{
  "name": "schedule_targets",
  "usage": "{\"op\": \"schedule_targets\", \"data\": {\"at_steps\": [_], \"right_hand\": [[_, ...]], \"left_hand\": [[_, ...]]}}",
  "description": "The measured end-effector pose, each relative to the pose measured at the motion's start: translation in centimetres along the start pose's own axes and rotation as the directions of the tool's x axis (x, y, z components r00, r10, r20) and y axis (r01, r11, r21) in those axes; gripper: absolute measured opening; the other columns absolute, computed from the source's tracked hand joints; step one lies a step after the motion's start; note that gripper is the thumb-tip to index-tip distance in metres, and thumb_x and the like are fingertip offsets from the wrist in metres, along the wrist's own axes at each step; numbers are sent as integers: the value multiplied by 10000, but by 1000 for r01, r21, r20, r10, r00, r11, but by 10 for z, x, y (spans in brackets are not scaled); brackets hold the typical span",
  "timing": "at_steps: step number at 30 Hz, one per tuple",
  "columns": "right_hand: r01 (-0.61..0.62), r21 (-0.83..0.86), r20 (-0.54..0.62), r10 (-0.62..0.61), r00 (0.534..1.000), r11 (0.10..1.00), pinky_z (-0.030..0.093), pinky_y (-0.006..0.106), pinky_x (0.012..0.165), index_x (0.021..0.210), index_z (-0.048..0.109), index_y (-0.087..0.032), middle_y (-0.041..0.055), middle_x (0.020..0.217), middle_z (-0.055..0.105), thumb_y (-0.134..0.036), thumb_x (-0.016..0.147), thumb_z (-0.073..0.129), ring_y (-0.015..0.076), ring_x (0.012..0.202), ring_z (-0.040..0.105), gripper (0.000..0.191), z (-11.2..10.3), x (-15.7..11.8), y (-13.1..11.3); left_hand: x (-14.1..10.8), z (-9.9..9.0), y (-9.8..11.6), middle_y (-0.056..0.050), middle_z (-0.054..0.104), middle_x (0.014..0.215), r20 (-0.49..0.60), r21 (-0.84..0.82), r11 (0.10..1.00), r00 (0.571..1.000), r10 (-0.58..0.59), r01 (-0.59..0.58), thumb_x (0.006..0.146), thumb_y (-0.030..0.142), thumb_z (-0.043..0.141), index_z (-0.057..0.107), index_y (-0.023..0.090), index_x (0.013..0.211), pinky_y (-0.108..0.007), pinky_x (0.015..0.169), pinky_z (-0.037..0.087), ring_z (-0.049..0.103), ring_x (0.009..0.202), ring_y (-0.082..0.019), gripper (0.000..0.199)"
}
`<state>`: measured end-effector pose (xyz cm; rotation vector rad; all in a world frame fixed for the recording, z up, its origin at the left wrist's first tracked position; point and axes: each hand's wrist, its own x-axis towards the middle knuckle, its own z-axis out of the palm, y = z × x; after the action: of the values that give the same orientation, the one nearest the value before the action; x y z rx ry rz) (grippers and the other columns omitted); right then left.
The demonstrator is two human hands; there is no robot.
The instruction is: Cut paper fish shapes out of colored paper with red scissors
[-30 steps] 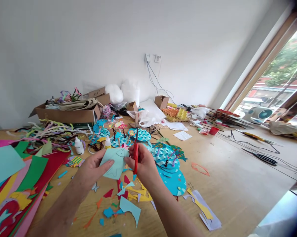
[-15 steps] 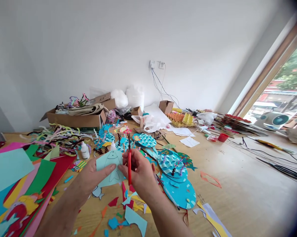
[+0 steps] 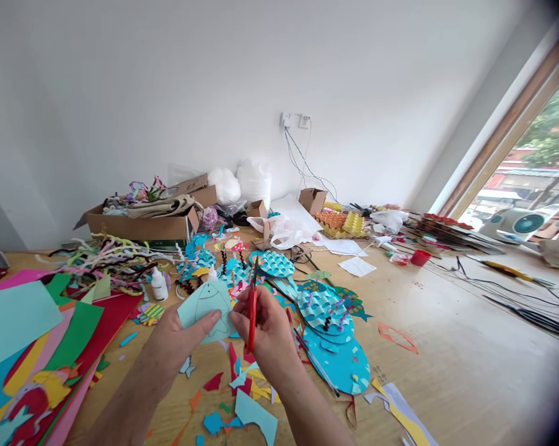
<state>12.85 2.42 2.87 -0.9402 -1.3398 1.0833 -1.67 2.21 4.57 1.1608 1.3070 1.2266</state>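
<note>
My left hand [image 3: 180,337] pinches a light-blue piece of paper [image 3: 205,303] with a fish outline drawn on it, thumb across the front. Red-handled scissors [image 3: 252,313] are in my right hand [image 3: 268,325], blades pointing up and away, just right of the paper. Whether the right fingertips touch the paper's edge I cannot tell. Underneath, a small blue paper fish [image 3: 186,367] lies partly hidden by the left hand. Colored paper scraps [image 3: 256,415] are scattered on the table below both hands.
Stacked colored paper [image 3: 19,316] lies at left, beside pipe cleaners [image 3: 107,263] and a white glue bottle [image 3: 159,285]. Blue wavy paper cutouts [image 3: 338,359] spread right of my hands. Black scissors [image 3: 528,314] and cables are farther right. A cardboard box [image 3: 140,226] stands behind.
The fish paper has tilted and shifted slightly. The scissors and my right hand have moved a little to the right, with the blades now leaning right.
</note>
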Motion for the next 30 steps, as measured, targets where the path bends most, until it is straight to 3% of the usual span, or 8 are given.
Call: {"op": "schedule_targets", "data": {"at_steps": [4, 7, 12, 19, 30], "right_hand": [[6, -132, 88, 6, 996, 991, 316, 223, 524, 772, 500, -185, -39, 642, 443, -308, 812, 551, 113, 577, 408, 139, -7, -14, 3], [-43, -175, 168, 73, 983, 984, 263, 227, 489, 691, 454, -190, -51, 573, 384, -281, 867, 445, 104, 531, 349, 198, -11, -28, 5], [-112, -259, 168, 159, 973, 959, 257, 235, 505, 644, 424, -191, -41, 567, 369, -320, 894, 401, 112, 550, 363, 283, -15, -46, 5], [-116, -301, 187, 178, 966, 947, 262, 229, 515, 670, 454, -193, -41, 581, 391, -280, 907, 415, 109, 563, 383, 255, -16, -54, 11], [-168, -252, 193, 220, 956, 953, 251, 220, 481, 665, 481, -187, -42, 554, 379, -271, 870, 438, 102, 532, 372, 226, -10, -58, 12]], "left_hand": [[-2, -2, -2, -15, 782, 759, 64, -172, 983, 997, -48, 58, 655, 322, 744, 715, 223, 856, -311, 687, 566, 720, 722, -247, 226], [-5, -2, -3, -26, 780, 786, 77, -224, 973, 996, -34, 50, 652, 329, 739, 708, 221, 886, -307, 705, 567, 719, 758, -254, 260], [-10, 1, 2, -29, 752, 665, 30, -169, 984, 998, -52, 57, 637, 358, 727, 709, 206, 788, -304, 601, 561, 695, 648, -247, 215], [-13, 3, 4, -4, 726, 616, -35, -79, 996, 998, -52, 49, 576, 364, 763, 708, 187, 769, -256, 552, 521, 654, 585, -198, 268], [-18, 4, 5, -3, 690, 574, 29, -14, 1000, 999, 19, -19, 612, 366, 717, 687, 188, 694, -280, 513, 489, 614, 524, -197, 198]]}}
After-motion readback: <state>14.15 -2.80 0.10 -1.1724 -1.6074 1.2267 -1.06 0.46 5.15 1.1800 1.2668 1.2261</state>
